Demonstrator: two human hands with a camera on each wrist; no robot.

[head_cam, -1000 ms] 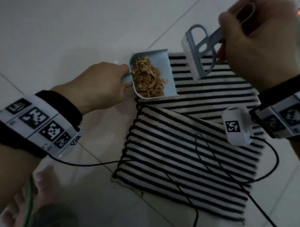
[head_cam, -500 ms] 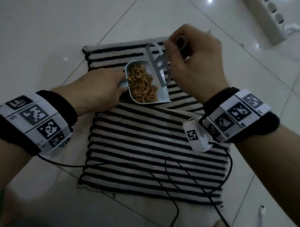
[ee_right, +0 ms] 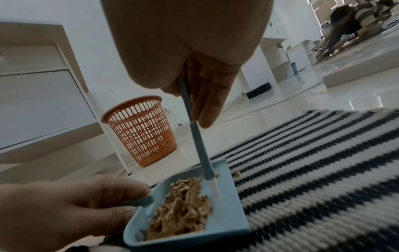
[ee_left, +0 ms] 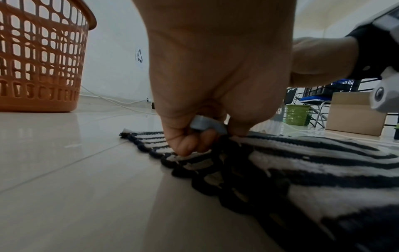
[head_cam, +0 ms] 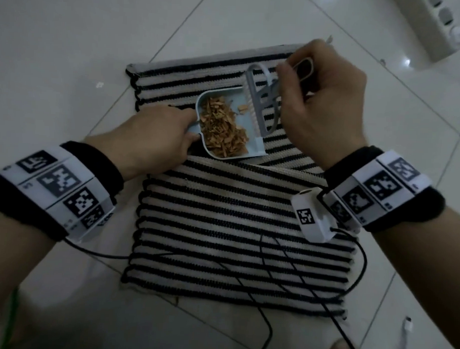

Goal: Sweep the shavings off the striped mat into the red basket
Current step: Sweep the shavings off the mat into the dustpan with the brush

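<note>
Since half a second ago the brush [head_cam: 260, 105] has been shifting from the middle of the dustpan [head_cam: 254, 146] to its open right-hand edge, bristles now standing on the lip.

In the head view the left hand [head_cam: 157, 135] is gripping the dustpan's handle, the right hand [head_cam: 322, 107] is curling round the brush handle, and the shavings [head_cam: 222, 127] are lying heaped in the pan, which is resting on the striped mat [head_cam: 235, 226].

In the left wrist view the fingers [ee_left: 190, 145] are closing round the pale blue handle just above the mat's edge, while the red basket [ee_left: 41, 58] is standing well apart on the floor [ee_left: 86, 187].

In the right wrist view fingers [ee_right: 207, 102] are pinching the brush stem; a few shavings are lying on the mat beside the pan.
</note>
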